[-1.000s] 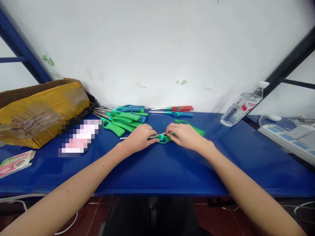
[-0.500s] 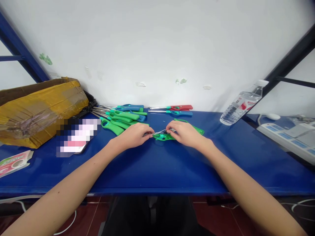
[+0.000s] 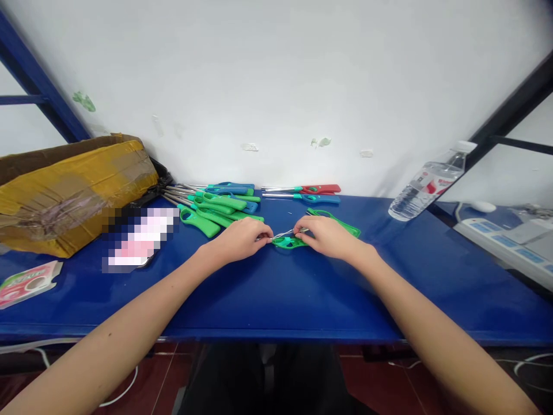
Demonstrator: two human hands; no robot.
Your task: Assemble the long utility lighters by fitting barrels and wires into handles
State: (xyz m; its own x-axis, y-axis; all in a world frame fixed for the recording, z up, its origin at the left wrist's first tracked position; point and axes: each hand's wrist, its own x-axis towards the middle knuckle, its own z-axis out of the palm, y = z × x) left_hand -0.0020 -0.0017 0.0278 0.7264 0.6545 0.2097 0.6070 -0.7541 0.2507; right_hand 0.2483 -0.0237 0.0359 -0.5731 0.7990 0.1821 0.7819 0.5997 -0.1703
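Note:
Thin pale wires (image 3: 283,234) stretch between my two hands, above an opened green lighter casing (image 3: 288,243) on the blue table. My left hand (image 3: 247,239) is closed, thumb and fingertips pinching the wires' left end. At their right end, my right hand (image 3: 325,235) is closed in a pinch, its fingertips over the casing's right part. Another green casing half (image 3: 345,223) lies just behind and beyond the right hand. Small parts inside the casing are partly covered by the fingers.
Several green and blue long-necked lighters (image 3: 216,204) are piled left, with red (image 3: 322,189) and blue (image 3: 319,199) ones by the wall. A taped cardboard box (image 3: 78,196), a blurred phone (image 3: 140,239) and a card (image 3: 30,283) lie left. A water bottle (image 3: 425,187) and power strip (image 3: 503,239) stand right.
The whole view has shifted slightly. My hands stay almost in place, still pinching; the wires between them look a little more bent and spread.

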